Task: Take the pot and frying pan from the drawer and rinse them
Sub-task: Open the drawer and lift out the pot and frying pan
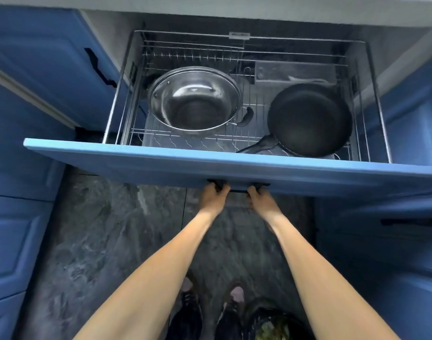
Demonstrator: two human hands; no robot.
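Note:
The blue drawer (161, 165) stands pulled out, with a wire rack inside. A shiny steel pot (194, 101) sits in the rack's left half, its dark side handle pointing right. In the right half lies a black frying pan (310, 119), whose handle points toward the front left. Below the drawer front, my left hand (213, 196) and my right hand (262, 200) both grip the dark drawer handle (238, 190), side by side. Neither hand touches the pot or the pan.
A flat grey metal tray or board (296, 73) lies at the back right of the rack. Blue cabinet doors (38, 69) flank the drawer on both sides. The countertop edge (234, 6) overhangs at the top. My feet stand on a dark marbled floor (111, 229).

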